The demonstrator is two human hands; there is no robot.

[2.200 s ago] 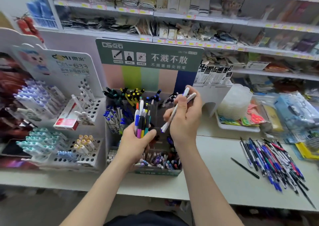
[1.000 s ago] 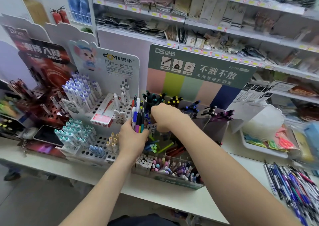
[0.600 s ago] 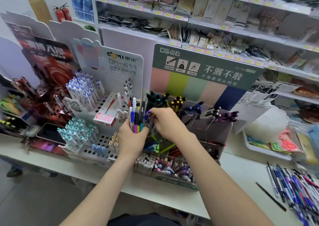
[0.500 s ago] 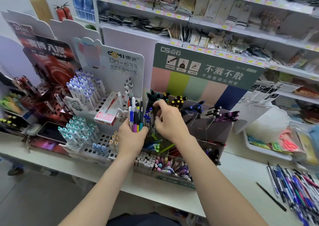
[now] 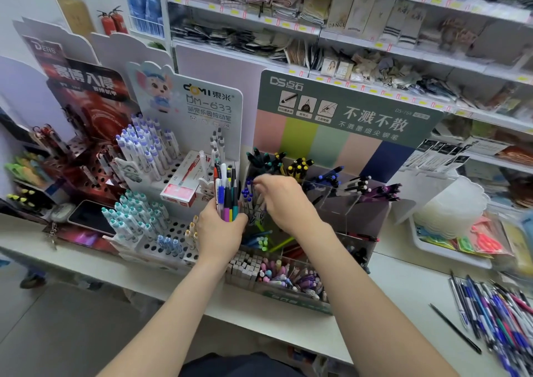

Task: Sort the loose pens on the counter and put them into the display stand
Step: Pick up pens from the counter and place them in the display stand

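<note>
- Left hand [image 5: 220, 232], frame centre, clamped round an upright pen bundle [image 5: 227, 195], evidently as stock for slotting.
- Right hand [image 5: 284, 200] sits over the display stand [image 5: 354, 212], at its left compartment. Fingers blurred, so grip cannot be told.
- Loose pens [image 5: 499, 310] lie unsorted at lower right on the counter [image 5: 403, 284].

The display stand [image 5: 346, 123] sits on the worktop [image 5: 403, 284]. Left of it stands a perforated pen rack [image 5: 161, 232]; right of it a tray [image 5: 450, 254] and, nearer the front edge, the loose pens [image 5: 496, 319]. Shelves [image 5: 346, 35] run behind it. Before its left end the left hand [image 5: 222, 237] holds a pen bundle [image 5: 226, 192].
</note>
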